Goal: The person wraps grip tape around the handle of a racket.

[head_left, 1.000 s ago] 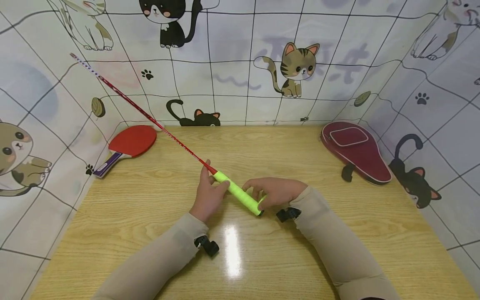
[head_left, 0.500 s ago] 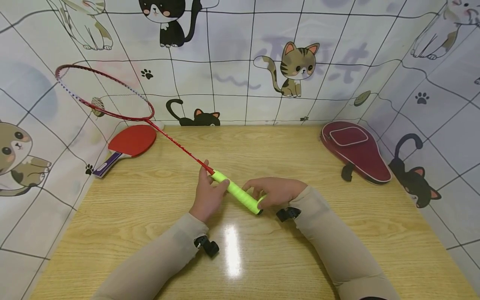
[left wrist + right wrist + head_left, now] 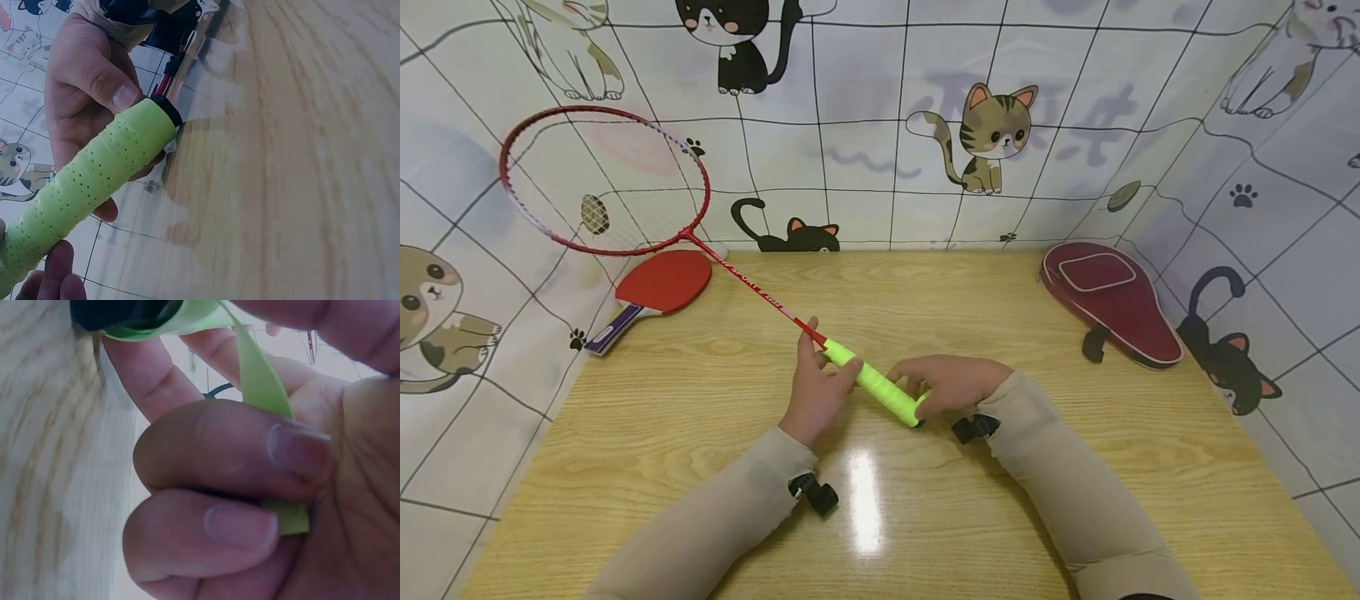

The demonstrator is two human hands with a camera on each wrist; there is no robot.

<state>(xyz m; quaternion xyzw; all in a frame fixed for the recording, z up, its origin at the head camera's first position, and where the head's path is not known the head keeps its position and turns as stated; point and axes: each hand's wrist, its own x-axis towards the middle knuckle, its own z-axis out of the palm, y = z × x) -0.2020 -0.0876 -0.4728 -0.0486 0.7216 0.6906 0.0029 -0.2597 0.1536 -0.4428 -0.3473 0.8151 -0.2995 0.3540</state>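
A red badminton racket (image 3: 747, 281) slants from upper left to the middle of the head view, its strung head raised over the table's far left. My left hand (image 3: 817, 398) grips the top of its handle, wrapped in perforated yellow-green grip tape (image 3: 87, 178). At the black butt end (image 3: 167, 111) is my right hand (image 3: 958, 385), its thumb close to the wrap's edge in the left wrist view. A loose strip of the tape (image 3: 262, 375) runs from the butt into my right hand, where curled fingers hold its tail against the palm.
A red table tennis bat (image 3: 670, 282) lies at the table's back left, below the racket head. At the back right is a dark red bat case (image 3: 1112, 300). Cat-patterned sheeting (image 3: 865, 158) stands around the wooden table (image 3: 700, 392).
The badminton racket has turned about its shaft: its head goes from edge-on to a wide oval. Both hands stay nearly in place, left on the handle and right at the butt.
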